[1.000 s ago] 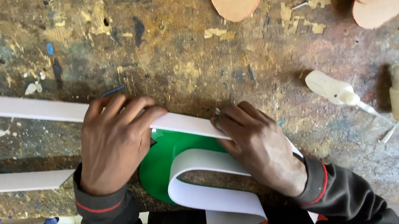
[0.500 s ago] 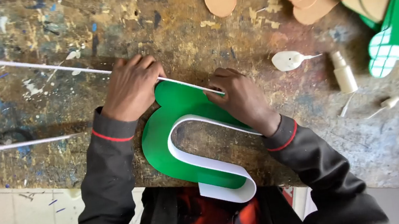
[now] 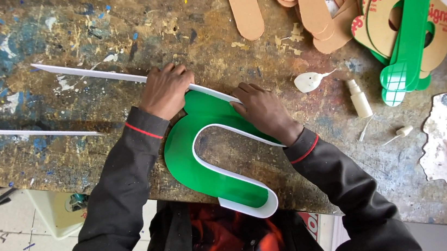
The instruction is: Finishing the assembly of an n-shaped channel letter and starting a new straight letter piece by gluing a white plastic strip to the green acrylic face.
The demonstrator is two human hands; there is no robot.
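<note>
Green S-shaped letter panel [image 3: 199, 144] lies flat at the counter's [image 3: 62, 42] near edge, white edging strip [image 3: 222, 166] following its curve. Left hand [image 3: 166, 90] and right hand [image 3: 262, 108] press fingers down flat on the strip at the letter's top, pinning it. Glue bottle [image 3: 360, 98] and cardboard cut-outs [image 3: 321, 7] sit right of the letter, clear.

Scarred, paint-flecked wooden tabletop [image 3: 116, 32]. Lying on it: green curved letter shape [image 3: 203, 144] edged by white strip [image 3: 93, 73]; second white strip [image 3: 27, 132] far left; tan cut-outs [image 3: 321, 1] top right under green letter piece [image 3: 410, 25]; small glue bottle [image 3: 360, 98]; white tube [image 3: 309, 82]; nozzle cap [image 3: 403, 131].
</note>
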